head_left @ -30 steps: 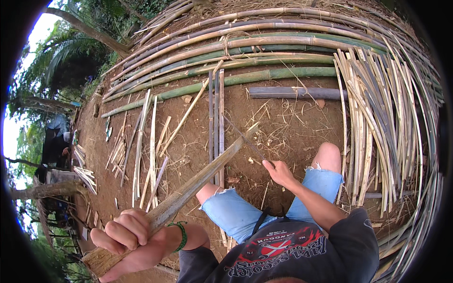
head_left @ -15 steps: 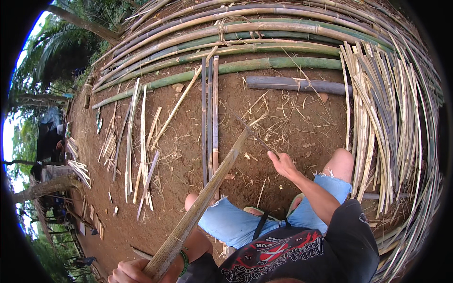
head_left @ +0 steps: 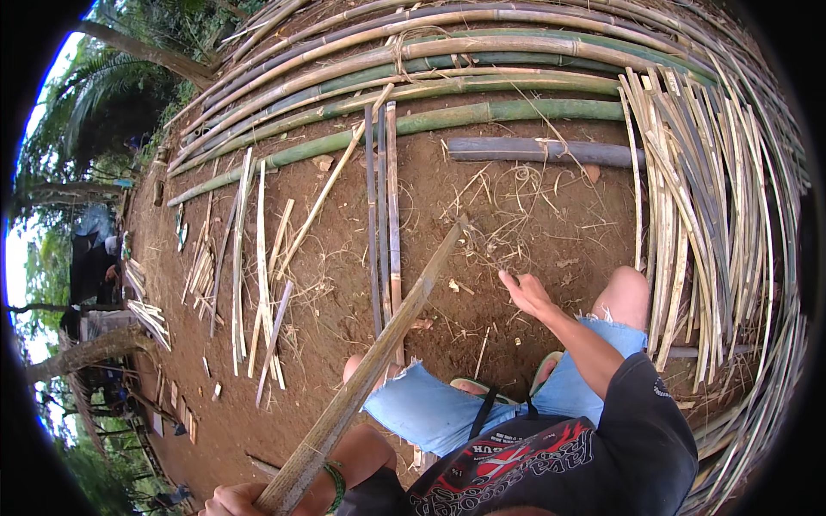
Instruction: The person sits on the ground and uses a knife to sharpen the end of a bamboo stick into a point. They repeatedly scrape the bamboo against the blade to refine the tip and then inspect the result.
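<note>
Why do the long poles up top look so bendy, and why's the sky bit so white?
In the head view, the fisheye lens likely bends the poles near its rim, while the bamboo piece in the left hand looks straighter; at the head view's left edge, the bright sky is washed out.
</note>
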`<state>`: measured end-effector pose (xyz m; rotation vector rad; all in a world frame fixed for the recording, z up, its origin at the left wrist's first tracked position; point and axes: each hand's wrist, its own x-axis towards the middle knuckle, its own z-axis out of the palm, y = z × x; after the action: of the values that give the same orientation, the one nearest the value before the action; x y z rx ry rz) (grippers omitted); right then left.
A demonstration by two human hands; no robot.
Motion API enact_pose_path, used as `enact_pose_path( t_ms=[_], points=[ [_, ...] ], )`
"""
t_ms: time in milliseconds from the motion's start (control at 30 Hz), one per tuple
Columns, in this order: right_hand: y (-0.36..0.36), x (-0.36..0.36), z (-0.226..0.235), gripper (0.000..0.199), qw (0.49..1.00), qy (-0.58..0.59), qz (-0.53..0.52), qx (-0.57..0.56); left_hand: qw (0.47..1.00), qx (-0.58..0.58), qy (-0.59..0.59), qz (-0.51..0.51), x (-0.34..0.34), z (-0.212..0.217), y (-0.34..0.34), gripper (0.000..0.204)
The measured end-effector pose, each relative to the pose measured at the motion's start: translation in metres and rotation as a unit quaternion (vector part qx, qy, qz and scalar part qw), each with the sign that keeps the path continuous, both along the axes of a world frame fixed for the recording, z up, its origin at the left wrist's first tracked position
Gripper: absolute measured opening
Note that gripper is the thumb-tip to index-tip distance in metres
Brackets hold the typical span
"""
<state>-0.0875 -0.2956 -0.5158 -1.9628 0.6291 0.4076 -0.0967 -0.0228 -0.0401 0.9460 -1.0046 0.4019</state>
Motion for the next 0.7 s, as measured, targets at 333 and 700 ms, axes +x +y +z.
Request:
enact_pose_path(
  t_ms=[333, 700],
  points=[
    [0.044, -0.041, 0.239, 0.048, 0.938, -0.222, 0.181, 0.194, 0.966, -0.011, -0.101, -0.237, 0.034, 0.001, -0.005, 0.028],
    [0.026, -0.042, 0.159, 0.055, 0.989, -0.098, 0.058, 0.099, 0.931, 0.029, -0.133, -0.338, 0.028, 0.002, -0.02, 0.025]
  ],
)
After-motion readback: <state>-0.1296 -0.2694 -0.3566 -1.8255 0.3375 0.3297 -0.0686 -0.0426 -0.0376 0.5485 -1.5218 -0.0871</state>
